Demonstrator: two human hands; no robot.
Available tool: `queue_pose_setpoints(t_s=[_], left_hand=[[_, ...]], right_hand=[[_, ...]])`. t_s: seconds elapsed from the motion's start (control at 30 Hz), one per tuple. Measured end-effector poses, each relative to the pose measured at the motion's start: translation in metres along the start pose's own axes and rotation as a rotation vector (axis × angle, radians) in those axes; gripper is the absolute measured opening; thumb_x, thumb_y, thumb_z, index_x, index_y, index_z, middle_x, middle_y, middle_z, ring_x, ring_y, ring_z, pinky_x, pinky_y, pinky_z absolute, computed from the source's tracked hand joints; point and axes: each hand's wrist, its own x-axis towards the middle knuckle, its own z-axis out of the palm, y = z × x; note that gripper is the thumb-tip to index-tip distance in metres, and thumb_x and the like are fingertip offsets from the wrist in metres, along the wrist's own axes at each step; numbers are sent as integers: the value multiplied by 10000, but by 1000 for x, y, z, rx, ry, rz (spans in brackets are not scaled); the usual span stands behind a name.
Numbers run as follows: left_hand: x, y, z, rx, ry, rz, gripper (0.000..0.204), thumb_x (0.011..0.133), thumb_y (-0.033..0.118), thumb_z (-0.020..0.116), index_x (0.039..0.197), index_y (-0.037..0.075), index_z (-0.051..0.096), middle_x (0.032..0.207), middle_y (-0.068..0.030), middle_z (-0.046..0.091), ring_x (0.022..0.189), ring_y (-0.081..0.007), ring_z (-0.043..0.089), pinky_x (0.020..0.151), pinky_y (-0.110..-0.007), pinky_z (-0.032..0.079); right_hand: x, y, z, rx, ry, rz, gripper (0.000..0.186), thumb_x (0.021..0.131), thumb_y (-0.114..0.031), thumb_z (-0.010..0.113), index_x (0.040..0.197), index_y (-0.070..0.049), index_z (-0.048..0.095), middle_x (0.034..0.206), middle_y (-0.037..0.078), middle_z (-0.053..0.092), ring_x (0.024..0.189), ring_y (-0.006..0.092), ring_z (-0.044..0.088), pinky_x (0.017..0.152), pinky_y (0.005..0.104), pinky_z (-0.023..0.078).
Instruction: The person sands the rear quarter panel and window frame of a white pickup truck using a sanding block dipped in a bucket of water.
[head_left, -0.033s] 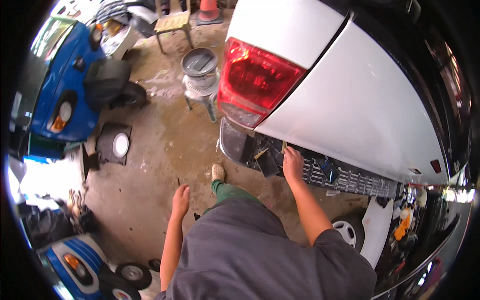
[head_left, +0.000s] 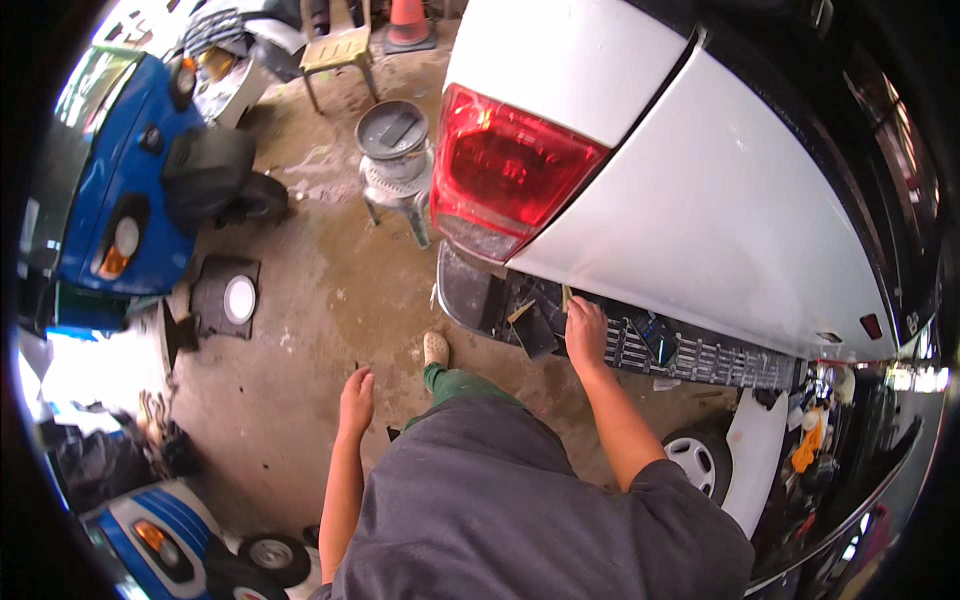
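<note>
Only the view had shifted slightly since the earlier frame, leaving work at the white car's bumper (head_left: 725, 368) apparently unchanged. A right hand (head_left: 586, 332) reached over it, fingertips at a pale strip (head_left: 566, 296) beside a dark plate (head_left: 535, 333), grip impossible to tell; the left hand (head_left: 357, 402), loosely curled, hung empty above the floor (head_left: 300, 350).

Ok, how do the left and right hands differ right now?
The right hand is at the black bumper; the left hand hangs over the floor. A thin yellowish piece shows at the right hand, grip unclear; the left hand shows nothing held. The right hand reaches farther forward than the left hand. Both are bare.
</note>
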Motion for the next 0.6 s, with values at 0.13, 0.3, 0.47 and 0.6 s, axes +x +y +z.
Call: queue_pose_setpoints(t_s=[0.13,0.3,0.47,0.6], left_hand=[[63,1,-19,-69,-18,-13,376,992,247,532,1242,-23,610,1125,-170,680,1053,-254,633,939,-351,471],[99,1,-17,-46,-237,11,379,1008,273,530,1289,24,580,1130,-85,659,994,-153,618,785,-285,492],[126,69,-9,25,-470,212,371,1000,222,552,1297,0,571,1175,-117,649,1073,-195,613,902,-316,490],[137,171,-41,11,-653,370,356,990,153,561,1311,2,561,1233,-152,612,1126,-226,603,955,-328,478]], right_hand=[[-2,-18,-33,12,-11,16,181,854,-45,636,1033,-68,654,1067,68,648,1023,278,604,883,423,464],[-19,-44,-77,100,84,83,314,836,7,603,1138,-71,636,969,93,619,906,307,603,794,431,492],[15,-145,-119,411,50,141,578,789,76,558,1343,-90,558,898,123,559,829,306,573,732,413,483],[68,-243,-100,719,50,163,484,787,80,555,1248,-62,586,884,131,518,773,301,558,693,391,476]])
